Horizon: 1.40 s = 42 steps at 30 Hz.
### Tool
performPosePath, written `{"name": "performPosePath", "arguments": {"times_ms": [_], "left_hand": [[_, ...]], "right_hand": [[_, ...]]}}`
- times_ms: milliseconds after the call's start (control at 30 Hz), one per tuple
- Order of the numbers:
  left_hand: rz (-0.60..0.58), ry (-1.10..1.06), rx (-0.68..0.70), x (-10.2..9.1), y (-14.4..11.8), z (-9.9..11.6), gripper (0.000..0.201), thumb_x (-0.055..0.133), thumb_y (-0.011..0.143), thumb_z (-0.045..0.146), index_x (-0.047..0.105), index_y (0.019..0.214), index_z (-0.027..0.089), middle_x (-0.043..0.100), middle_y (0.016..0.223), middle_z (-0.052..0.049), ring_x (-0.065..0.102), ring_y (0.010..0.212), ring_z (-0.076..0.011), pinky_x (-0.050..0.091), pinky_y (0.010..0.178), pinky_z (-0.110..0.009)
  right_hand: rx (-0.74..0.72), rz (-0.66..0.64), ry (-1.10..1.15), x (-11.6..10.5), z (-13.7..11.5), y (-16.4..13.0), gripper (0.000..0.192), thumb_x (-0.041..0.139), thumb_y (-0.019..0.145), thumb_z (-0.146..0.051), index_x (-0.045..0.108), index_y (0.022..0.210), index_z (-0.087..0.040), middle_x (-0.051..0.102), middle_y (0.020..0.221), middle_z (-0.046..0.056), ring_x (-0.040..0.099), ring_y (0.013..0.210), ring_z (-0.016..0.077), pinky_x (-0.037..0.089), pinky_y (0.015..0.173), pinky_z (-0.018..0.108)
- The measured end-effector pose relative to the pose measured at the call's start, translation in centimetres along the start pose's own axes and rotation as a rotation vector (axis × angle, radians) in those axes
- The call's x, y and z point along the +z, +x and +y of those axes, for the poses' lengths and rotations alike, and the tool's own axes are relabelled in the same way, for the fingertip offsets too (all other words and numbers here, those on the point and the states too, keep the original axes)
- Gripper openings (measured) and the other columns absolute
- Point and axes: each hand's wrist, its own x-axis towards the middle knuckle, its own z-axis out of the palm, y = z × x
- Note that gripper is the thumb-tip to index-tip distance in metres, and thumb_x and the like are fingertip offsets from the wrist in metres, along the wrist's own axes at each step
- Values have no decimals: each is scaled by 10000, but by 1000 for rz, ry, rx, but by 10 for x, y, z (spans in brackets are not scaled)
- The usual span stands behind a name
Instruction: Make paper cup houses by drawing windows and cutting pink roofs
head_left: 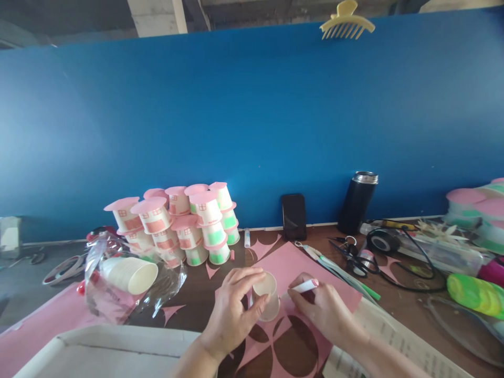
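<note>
My left hand (235, 300) is closed around a white paper cup (265, 294), thumb on the near side and fingers over the far side. The cup stands on a sheet of pink paper (293, 260) that has several round holes cut out near me. A white marker with a pink end (306, 285) is gripped in my right hand (326, 310), just right of the cup. The marker's tip is hidden by my fingers.
Stacked paper cups with pink lids (207, 207) stand at back left, by bagged cups (136, 275). A white box (118, 349) lies front left. Behind are a phone (294, 216), a black bottle (357, 203) and scissors (356, 260). A blue partition (252, 121) closes the back.
</note>
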Motion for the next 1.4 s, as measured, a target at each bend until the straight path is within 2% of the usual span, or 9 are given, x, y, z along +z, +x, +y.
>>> {"name": "performPosePath", "arguments": {"times_ms": [300, 567, 933, 1400], "left_hand": [[9, 2, 11, 0, 0, 0, 322, 606, 844, 317, 616, 1164, 282, 631, 1214, -43, 553, 1130, -215, 463, 972, -369], [13, 7, 13, -1, 0, 0, 331, 623, 829, 302, 623, 1159, 281, 641, 1198, -41, 567, 1116, -210, 472, 963, -362], [3, -11, 21, 0, -1, -2, 334, 599, 846, 348, 617, 1173, 278, 628, 1220, -70, 553, 1123, -247, 463, 960, -424], [1, 2, -12, 0, -1, 1, 330, 607, 841, 359, 625, 1161, 282, 633, 1214, -48, 551, 1133, -225, 458, 976, -396]], "right_hand": [[-4, 6, 0, 2, 0, 0, 197, 486, 890, -310, 527, 718, -224, 561, 638, -54, 524, 608, 132, 413, 591, 215], [-8, -16, 9, 0, -1, -2, 208, 491, 896, -328, 568, 735, -222, 613, 703, -42, 566, 676, 138, 433, 657, 210], [32, -30, -11, -5, -13, -1, 198, 525, 870, -341, 577, 716, -230, 623, 641, -38, 584, 610, 152, 431, 607, 240], [81, -17, 118, 6, 3, 0, 236, 492, 895, -396, 568, 756, -221, 618, 652, -22, 582, 604, 153, 461, 567, 228]]}}
